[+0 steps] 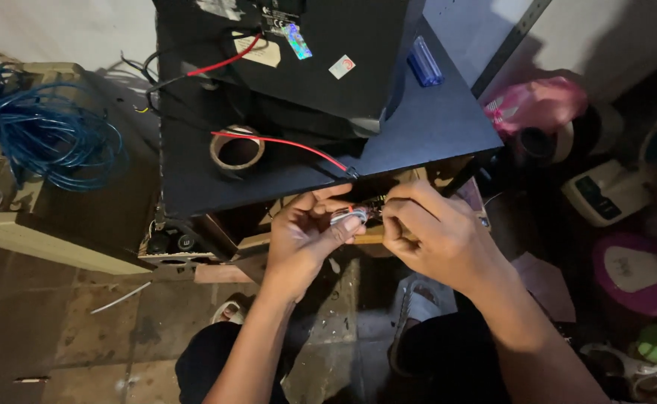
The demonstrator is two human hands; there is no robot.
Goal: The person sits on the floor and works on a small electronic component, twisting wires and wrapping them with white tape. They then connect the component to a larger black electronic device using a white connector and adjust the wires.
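My left hand [307, 232] and my right hand [433, 228] meet just below the front edge of a black shelf [418, 127]. Between their fingertips is a small bundle of thin wires [352, 215], white, red and dark, pinched by both hands. A red wire [283, 142] runs across the shelf top down to that spot. A black box-shaped device [321, 52] with stickers stands on the shelf above.
A roll of tape [236, 152] and a blue lighter [424, 61] lie on the shelf. A tangle of blue cable [44, 135] rests on a beige case at left. Pink bag, white gadgets and clutter fill the right. My knees and sandals are on the tiled floor.
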